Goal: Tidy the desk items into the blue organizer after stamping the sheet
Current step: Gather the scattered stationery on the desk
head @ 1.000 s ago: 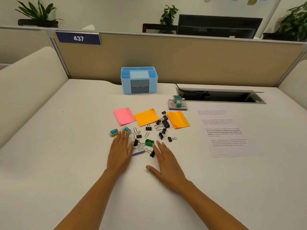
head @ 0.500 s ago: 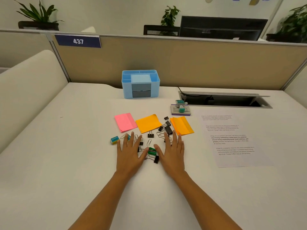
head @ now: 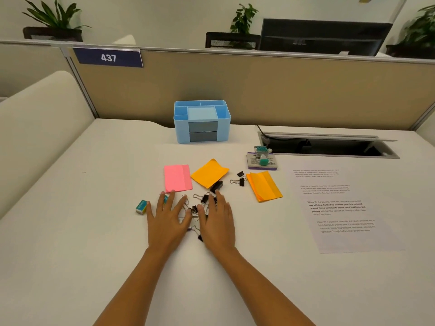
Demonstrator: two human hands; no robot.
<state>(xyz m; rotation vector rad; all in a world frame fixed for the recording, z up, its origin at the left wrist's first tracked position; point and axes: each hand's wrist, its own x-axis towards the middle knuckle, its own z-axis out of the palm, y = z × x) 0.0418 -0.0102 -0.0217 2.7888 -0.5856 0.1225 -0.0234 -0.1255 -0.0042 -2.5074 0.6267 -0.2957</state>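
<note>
My left hand (head: 168, 222) and right hand (head: 217, 221), flat and empty, flank the binder clips (head: 204, 198); I should cup inward evenly.

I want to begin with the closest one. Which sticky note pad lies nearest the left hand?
The pink pad: its near edge is at the fingertips of the left hand; both orange pads lie farther right.

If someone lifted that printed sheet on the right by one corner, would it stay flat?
Probably not: the printed sheet looks like one thin page, so it would likely droop. Lying flat on the smooth desk, it should slide easily if pushed.
</note>
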